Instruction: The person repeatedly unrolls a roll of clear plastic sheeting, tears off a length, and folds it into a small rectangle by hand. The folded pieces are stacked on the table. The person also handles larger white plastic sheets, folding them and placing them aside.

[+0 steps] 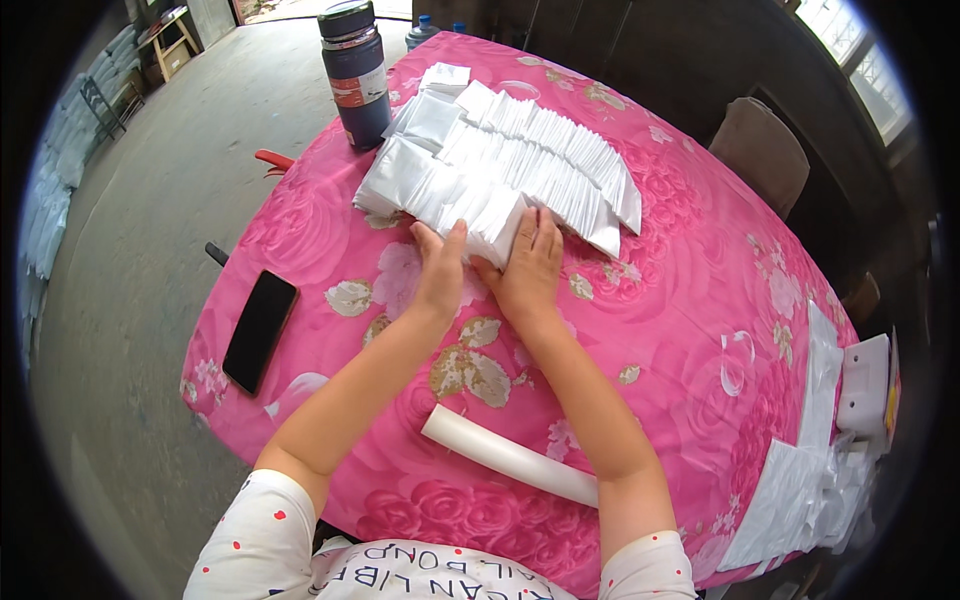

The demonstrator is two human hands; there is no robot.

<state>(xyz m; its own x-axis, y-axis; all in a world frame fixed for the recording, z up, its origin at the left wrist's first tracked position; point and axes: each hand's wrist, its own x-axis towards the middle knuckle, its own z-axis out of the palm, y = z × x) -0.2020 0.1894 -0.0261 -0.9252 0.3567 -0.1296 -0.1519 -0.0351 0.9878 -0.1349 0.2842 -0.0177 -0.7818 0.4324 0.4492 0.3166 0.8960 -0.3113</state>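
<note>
Cupping white packets between our left hand and right hand | fingertips touching; clamped or loose, we can't tell | packets on pink tablecloth | we'd best press evenly, both sides

The packets look like smooth paper. The tablecloth seems to be matt cloth, and the tube smooth plastic.

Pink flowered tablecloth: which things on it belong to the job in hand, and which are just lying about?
In the job:
- white folded packets, touched by the left hand and right hand

Apparently just lying about:
- black phone
- dark bottle

Untouched, role unclear:
- white tube
- white plastic
</note>
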